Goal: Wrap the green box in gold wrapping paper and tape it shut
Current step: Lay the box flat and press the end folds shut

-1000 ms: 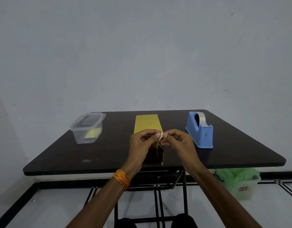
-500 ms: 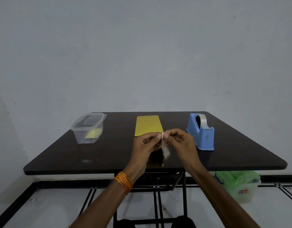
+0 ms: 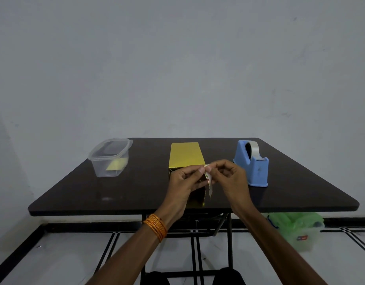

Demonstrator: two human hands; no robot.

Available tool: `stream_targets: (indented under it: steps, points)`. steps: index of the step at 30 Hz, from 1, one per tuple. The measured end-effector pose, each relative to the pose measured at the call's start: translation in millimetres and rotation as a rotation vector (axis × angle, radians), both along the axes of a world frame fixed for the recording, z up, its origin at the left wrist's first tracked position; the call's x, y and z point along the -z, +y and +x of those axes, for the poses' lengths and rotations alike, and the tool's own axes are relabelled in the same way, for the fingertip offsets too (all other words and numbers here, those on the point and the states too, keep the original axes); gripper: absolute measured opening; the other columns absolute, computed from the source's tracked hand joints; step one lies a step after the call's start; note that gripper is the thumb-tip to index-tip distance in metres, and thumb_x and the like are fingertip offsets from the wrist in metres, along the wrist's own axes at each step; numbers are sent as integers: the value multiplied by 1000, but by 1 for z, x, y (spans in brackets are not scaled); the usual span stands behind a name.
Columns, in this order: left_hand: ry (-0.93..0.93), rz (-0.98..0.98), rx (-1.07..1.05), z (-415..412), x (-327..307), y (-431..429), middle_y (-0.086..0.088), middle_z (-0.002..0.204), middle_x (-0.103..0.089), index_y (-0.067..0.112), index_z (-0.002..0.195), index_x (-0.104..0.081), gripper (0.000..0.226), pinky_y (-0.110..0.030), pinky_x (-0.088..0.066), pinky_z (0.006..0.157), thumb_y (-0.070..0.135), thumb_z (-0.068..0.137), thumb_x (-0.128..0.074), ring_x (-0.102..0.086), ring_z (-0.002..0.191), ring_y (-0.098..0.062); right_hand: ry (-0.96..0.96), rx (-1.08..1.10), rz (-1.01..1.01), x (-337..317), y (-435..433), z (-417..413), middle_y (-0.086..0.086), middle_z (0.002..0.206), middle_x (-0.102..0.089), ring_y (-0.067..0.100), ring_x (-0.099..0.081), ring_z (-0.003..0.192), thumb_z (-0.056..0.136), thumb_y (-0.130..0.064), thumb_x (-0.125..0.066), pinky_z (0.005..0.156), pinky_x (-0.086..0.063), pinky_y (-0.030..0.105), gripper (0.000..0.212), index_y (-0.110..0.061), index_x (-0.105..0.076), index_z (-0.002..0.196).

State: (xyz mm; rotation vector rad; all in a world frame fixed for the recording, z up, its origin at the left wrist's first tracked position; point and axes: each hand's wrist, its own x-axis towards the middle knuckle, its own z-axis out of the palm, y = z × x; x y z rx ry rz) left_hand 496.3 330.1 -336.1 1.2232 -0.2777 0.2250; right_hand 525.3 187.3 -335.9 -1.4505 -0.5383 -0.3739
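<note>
Gold wrapping paper is covering the whole long top of the oblong box, which is lying in the middle of the dark bench with one end pointing at you. You are working at that near end. Your left hand and your right hand are both pinching the top of a narrow shiny strip, which is hanging down in front of the end face. Whether it is a length of tape or a loose flap of paper is not showing clearly.

Judging from this, you are closing the near end, late in the wrapping. The next move is probably calling for you to lay the strip flat across the folded end and rub it down, keeping the paper taut so that no green shows. The blue plastic tape dispenser is standing near the box on your right, in reach if another piece is needed. The clear plastic tub is sitting well apart on your left.
</note>
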Motion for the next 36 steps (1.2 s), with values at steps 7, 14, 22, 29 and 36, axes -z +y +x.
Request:
stream_targets:
  steps: [7,14,22,29,36]
  points:
    - [-3,-3,7,1,2,1,-14,109,-74,0,108,-72,20,-32,-59,84,10,95,-62,-70,106,-26,10,-39,2,2,-1,0,14,81,-70,21,-63,69,87,-14,-71,65,-56,28,9,-6,-72,88]
    - [-7,19,-22,-1,1,3,-10,103,-76,1,104,-74,16,-28,-59,78,6,94,-63,-71,101,-23,60,-99,16,3,-3,0,15,91,-72,20,-65,79,88,-14,-69,72,-56,28,15,-1,-72,95]
    - [-28,74,-8,-1,0,5,-10,109,-74,-2,109,-73,20,-28,-58,79,8,95,-61,-70,104,-25,50,-67,28,2,-1,-1,15,87,-72,21,-65,76,87,-15,-70,69,-56,28,13,-2,-72,91]
    - [-87,138,7,-3,1,5,-9,114,-73,-4,112,-71,21,-28,-58,81,5,96,-59,-70,105,-26,-4,36,-23,9,-2,0,9,85,-74,32,-70,80,90,-10,-70,70,-61,40,4,-11,-74,88]
    - [-80,149,29,-5,2,0,-15,114,-72,-5,116,-68,24,-26,-58,82,5,98,-56,-71,102,-27,5,108,-41,9,-1,1,8,80,-72,32,-70,79,89,-9,-71,65,-62,39,6,-11,-72,83]
